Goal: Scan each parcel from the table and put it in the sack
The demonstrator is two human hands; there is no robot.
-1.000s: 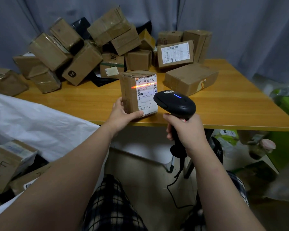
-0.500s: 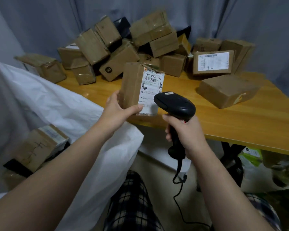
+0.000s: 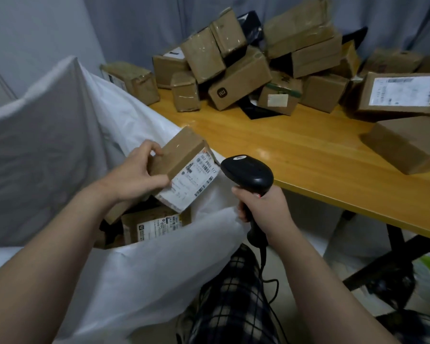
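Note:
My left hand (image 3: 134, 173) grips a small brown parcel (image 3: 184, 167) with a white shipping label, tilted over the open mouth of the white sack (image 3: 144, 266). Inside the sack lies another labelled parcel (image 3: 157, 225). My right hand (image 3: 263, 209) holds the black barcode scanner (image 3: 248, 173) by its handle, just right of the parcel, at the table's front edge. Several brown parcels (image 3: 238, 80) are piled at the back of the wooden table (image 3: 296, 150).
A labelled box (image 3: 400, 95) and a plain flat box (image 3: 407, 145) sit at the table's right. The scanner's cable (image 3: 268, 276) hangs down past my checked trousers. Grey curtains hang behind the table. Black table legs and green bags are at the lower right.
My left hand has carried the parcel off the table, leftward and down over the sack's opening, tilting it. The scan line on the label is gone. My right hand kept hold of the scanner.

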